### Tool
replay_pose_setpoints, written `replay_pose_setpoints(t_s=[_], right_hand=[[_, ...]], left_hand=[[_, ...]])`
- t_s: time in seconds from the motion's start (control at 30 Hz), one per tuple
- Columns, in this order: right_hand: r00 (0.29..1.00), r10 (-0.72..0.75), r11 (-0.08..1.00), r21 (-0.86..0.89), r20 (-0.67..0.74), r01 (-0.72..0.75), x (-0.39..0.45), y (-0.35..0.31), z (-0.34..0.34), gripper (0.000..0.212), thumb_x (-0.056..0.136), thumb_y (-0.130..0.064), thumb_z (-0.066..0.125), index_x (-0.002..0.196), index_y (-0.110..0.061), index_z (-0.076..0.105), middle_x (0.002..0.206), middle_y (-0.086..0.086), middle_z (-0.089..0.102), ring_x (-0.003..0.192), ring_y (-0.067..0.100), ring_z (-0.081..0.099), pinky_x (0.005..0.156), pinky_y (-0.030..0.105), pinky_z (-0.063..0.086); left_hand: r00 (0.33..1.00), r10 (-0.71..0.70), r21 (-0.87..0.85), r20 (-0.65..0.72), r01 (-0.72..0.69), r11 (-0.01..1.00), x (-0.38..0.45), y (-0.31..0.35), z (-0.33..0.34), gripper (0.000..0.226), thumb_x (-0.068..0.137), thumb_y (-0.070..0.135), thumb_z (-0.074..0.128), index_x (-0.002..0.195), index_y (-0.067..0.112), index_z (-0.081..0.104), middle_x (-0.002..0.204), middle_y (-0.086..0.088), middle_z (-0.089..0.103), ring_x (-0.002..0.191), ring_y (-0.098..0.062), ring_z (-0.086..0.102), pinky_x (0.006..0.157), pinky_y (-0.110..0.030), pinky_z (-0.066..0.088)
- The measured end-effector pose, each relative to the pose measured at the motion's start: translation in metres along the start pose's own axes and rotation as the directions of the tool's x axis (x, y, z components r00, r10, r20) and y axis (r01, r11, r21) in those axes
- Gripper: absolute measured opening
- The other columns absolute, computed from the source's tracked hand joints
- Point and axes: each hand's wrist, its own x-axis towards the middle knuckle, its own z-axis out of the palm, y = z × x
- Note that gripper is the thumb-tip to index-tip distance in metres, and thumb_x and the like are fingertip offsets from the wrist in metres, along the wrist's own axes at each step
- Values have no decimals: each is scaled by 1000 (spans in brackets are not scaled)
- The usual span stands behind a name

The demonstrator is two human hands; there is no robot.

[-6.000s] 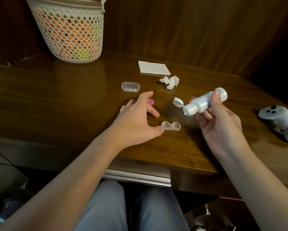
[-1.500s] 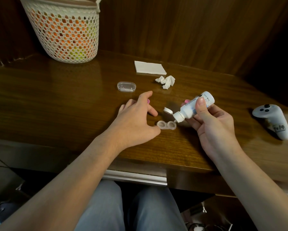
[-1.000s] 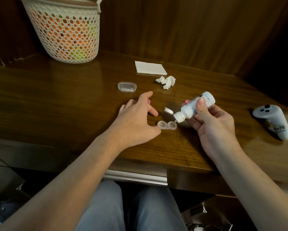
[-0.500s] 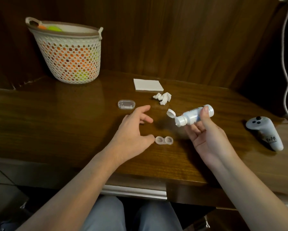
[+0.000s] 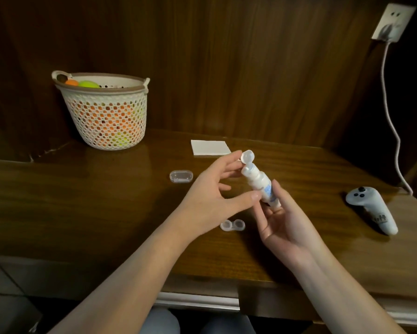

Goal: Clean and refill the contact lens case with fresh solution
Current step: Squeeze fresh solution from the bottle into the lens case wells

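**Wells look filled, bottle about to be capped**

The small clear twin-well contact lens case (image 5: pixel 232 224) sits open on the dark glossy wooden desk (image 5: pixel 82 201), near the front edge and just below the two hands. Neither hand touches it. Whether liquid stands in the wells is too small to tell, but with the bottle lifted upright and away from it I would guess the pouring is over. What seems left is to shut the bottle and cap the case; I can see no round caps for it from here.

Above the case the right hand (image 5: pixel 283 222) holds the little white squeeze bottle of solution (image 5: pixel 260 183) nearly upright, nozzle up, thumb curled against its side and fingers cradling its base. The flip cap (image 5: pixel 247 155) stands open on its hinge. The left hand (image 5: pixel 210 201) is spread, its upper fingertips touching that cap as if to press it down, its thumb stretched toward the bottle's lower body.

Further back lie a clear oval plastic lid (image 5: pixel 181 176) and a flat white square tissue (image 5: pixel 210 147). A white perforated basket of coloured balls (image 5: pixel 106 116) stands far left, a pale grey handheld controller (image 5: pixel 371 208) far right
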Motion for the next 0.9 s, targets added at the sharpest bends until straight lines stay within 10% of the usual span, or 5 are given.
replay_pose_setpoints(t_s=[0.4,0.9], right_hand=[[995,-1,966,-255,97,26,-8,0,2,42,80,-36,91,109,-7,85,125,20,78,113,27,79,77,32,68],[905,-254,381,-825,341,418,-2,-6,3,33,95,-56,64,116,-37,82,118,-6,80,112,16,74,91,33,62]], left_hand=[[987,-5,-104,-160,-12,994,11,20,1,71,82,23,90,145,28,58,130,12,69,118,-4,66,97,-37,61],[966,153,153,-209,-122,981,10,18,3,41,96,32,77,132,43,62,135,18,64,120,-4,62,88,-16,57]])
